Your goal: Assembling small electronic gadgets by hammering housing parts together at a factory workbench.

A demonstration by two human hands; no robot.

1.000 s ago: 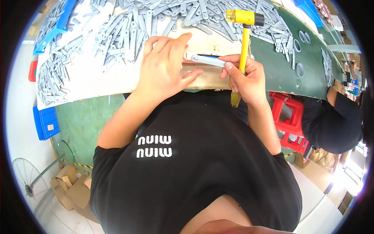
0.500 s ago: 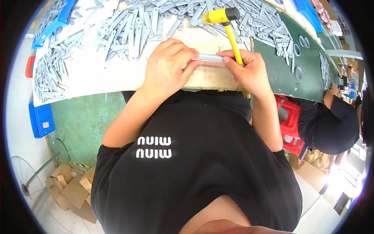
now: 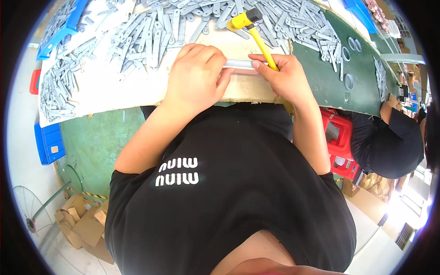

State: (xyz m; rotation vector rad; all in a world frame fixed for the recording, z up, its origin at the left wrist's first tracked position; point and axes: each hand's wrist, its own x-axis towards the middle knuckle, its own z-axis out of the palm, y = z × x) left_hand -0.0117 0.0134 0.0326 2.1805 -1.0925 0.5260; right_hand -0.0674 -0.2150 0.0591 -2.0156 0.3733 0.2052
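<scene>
A grey metal strip (image 3: 239,63) spans the gap between my two hands, close to the table's near edge. My left hand (image 3: 195,75) has its fingers closed on the strip's left end, which they hide. At the other end, the thumb of my right hand (image 3: 286,77) presses on the strip. That same hand grips the yellow handle of a mallet (image 3: 262,45), whose yellow and black head points away from me. A pinkish bar (image 3: 243,71) lies just below the strip, partly hidden by my fingers.
Heaps of flat grey metal strips (image 3: 151,39) cover the far side of the pale board (image 3: 133,94), with more at the left. Several metal rings (image 3: 349,81) lie on the green tabletop (image 3: 321,87). A co-worker (image 3: 385,142) sits at the right by red stools (image 3: 337,133).
The mallet and my right hand have shifted left, closer to my left hand. Both hands still hold the strip.
</scene>
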